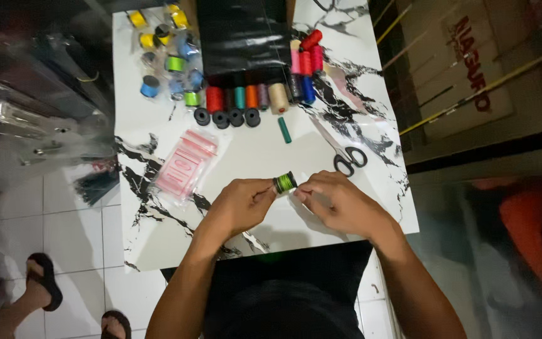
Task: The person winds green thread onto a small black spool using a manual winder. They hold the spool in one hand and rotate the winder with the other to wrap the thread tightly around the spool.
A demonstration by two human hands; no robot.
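Note:
My left hand and my right hand meet over the near part of a white marble-patterned table. Between their fingertips sits a small black spool of bright green thread, pinched from both sides and held just above the tabletop. My left thumb and fingers grip its left end; my right fingertips hold its right end.
Scissors lie just beyond my right hand. A stack of pink-printed clear bags lies to the left. A row of coloured thread spools, black bobbins, a teal spool and wrapped spools fill the far end. Another person's sandalled feet stand left.

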